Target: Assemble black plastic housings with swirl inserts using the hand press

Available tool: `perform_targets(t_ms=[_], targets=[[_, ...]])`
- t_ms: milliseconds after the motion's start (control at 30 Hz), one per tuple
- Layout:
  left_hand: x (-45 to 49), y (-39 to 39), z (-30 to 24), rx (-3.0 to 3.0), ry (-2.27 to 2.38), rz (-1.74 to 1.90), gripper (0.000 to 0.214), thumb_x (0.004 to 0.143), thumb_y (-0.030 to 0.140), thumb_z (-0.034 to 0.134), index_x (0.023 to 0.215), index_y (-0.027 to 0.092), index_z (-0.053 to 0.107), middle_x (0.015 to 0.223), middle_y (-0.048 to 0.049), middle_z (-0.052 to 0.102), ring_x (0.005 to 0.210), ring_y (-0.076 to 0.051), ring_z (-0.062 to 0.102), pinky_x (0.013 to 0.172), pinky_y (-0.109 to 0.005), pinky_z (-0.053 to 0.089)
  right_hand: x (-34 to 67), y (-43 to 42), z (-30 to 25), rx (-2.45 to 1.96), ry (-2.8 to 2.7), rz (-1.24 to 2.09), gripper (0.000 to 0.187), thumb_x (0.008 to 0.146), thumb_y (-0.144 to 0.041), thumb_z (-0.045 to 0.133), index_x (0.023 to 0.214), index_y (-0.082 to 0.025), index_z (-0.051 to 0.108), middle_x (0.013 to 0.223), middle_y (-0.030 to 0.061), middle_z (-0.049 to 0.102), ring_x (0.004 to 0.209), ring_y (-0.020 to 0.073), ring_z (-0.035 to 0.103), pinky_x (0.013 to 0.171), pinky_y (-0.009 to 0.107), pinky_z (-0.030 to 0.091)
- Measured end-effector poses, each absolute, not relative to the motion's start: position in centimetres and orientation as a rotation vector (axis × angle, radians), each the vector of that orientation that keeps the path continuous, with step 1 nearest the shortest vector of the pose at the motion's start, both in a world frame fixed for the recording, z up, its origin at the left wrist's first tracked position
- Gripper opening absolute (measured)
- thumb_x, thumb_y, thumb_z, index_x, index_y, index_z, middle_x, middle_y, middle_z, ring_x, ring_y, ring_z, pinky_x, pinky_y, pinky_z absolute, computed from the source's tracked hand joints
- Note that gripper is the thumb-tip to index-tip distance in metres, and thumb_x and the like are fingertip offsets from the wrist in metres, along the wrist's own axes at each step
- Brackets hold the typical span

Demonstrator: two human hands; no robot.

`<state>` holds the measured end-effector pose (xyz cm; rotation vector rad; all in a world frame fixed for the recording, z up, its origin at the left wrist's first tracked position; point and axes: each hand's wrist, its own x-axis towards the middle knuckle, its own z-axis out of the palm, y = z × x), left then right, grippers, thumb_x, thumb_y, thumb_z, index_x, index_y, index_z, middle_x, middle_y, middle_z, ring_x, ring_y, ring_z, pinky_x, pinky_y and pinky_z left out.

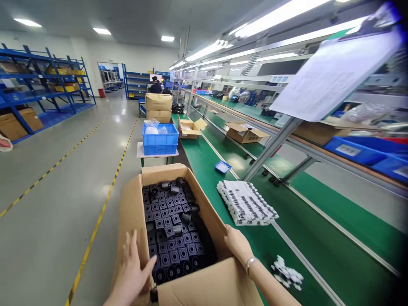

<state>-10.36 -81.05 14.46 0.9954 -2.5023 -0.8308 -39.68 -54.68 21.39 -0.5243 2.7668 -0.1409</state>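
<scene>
An open cardboard box (134, 204) stands at the edge of the green workbench, filled with a black tray of several small black parts (174, 231). My left hand (132, 267) lies flat against the box's left flap, fingers stretched out. At the box's right wall, my right hand (237, 244) has its fingers hooked over the rim; a bracelet is on that wrist.
A stack of white trays (245, 202) and loose white pieces (287, 274) lie on the green bench (318, 250). A blue crate (160, 139) sits on a small table ahead, with more cardboard boxes (158, 107) behind. Blue racks (38, 89) line the left wall. A person stands far off.
</scene>
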Motion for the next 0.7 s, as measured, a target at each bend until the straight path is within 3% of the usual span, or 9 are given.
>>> perform_targets(t_ms=[100, 200, 300, 400, 533, 700], targets=[[-15.0, -82.5, 15.6, 0.944, -2.587, -0.954, 0.092, 0.083, 0.012, 0.051, 0.157, 0.011, -0.003, 0.155, -0.0295, 0.034, 0.142, -0.035, 0.04, 0.11, -0.05, 0.044, -39.6, -54.4, 21.6, -0.518, 2.773, -0.156, 0.023, 0.097, -0.011, 0.049, 0.115, -0.01, 0.063, 0.101, 0.0105, 0.073, 0.096, 0.0196, 0.07, 0.089, 0.034, 0.051], [-18.9, -84.9, 17.2, 0.922, -2.59, -0.849, 0.1, 0.074, 0.0, 0.048, 0.156, 0.01, -0.007, 0.157, -0.0301, 0.03, 0.145, -0.032, 0.034, 0.115, -0.047, 0.039, -39.7, -54.2, 22.0, -0.519, 2.772, -0.167, 0.02, 0.099, -0.016, 0.051, 0.114, -0.01, 0.063, 0.101, 0.0088, 0.072, 0.096, 0.0188, 0.069, 0.09, 0.036, 0.053], [-22.7, -88.0, 19.6, 0.906, -2.582, -0.682, 0.104, 0.071, -0.003, 0.051, 0.157, 0.011, -0.005, 0.161, -0.0284, 0.02, 0.15, -0.034, 0.021, 0.119, -0.051, 0.032, -39.5, -53.9, 22.4, -0.525, 2.768, -0.191, 0.024, 0.097, -0.012, 0.048, 0.117, -0.008, 0.061, 0.1, 0.0133, 0.072, 0.095, 0.0213, 0.071, 0.086, 0.035, 0.054], [-26.4, -90.8, 22.1, 0.875, -2.63, -0.531, 0.104, 0.071, -0.004, 0.053, 0.158, 0.016, 0.001, 0.162, -0.0248, 0.021, 0.15, -0.035, 0.023, 0.117, -0.049, 0.037, -38.7, -53.0, 23.1, -0.509, 2.777, -0.22, 0.032, 0.094, -0.008, 0.045, 0.123, -0.004, 0.057, 0.102, 0.0231, 0.071, 0.097, 0.0296, 0.072, 0.081, 0.039, 0.055], [-30.6, -94.1, 24.0, 0.86, -2.715, -0.374, 0.08, 0.086, 0.004, 0.059, 0.155, 0.018, 0.022, 0.156, -0.0203, 0.036, 0.141, -0.035, 0.042, 0.108, -0.052, 0.046, -37.2, -51.9, 23.9, -0.424, 2.786, -0.244, 0.042, 0.098, -0.021, 0.041, 0.135, -0.002, 0.05, 0.112, 0.0298, 0.067, 0.095, 0.0374, 0.072, 0.074, 0.045, 0.056], [-35.4, -99.2, 23.6, 0.795, -2.816, -0.303, 0.045, 0.095, 0.027, 0.062, 0.137, 0.017, 0.048, 0.126, -0.012, 0.061, 0.103, -0.024, 0.066, 0.085, -0.044, 0.059, -36.5, -52.2, 23.8, -0.281, 2.767, -0.25, 0.039, 0.098, -0.016, 0.044, 0.135, -0.01, 0.053, 0.104, 0.0193, 0.073, 0.096, 0.0285, 0.073, 0.079, 0.035, 0.056]])
